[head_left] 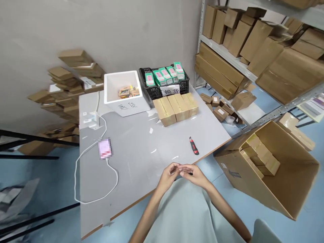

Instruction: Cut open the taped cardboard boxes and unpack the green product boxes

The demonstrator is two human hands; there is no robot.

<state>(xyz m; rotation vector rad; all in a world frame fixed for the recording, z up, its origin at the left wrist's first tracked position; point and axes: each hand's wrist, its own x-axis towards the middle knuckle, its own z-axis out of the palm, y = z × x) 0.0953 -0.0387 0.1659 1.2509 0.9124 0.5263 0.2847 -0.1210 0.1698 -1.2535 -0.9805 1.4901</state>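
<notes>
Head view: left hand (169, 174) and right hand (194, 174) touch, empty; careless reaching could knock the knife (194, 146) off the table (136, 165).

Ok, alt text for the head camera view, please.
A person's left hand and right hand meet at a grey table, near a utility knife. Farther back: three cardboard boxes, a white foam box and a black crate.
</notes>
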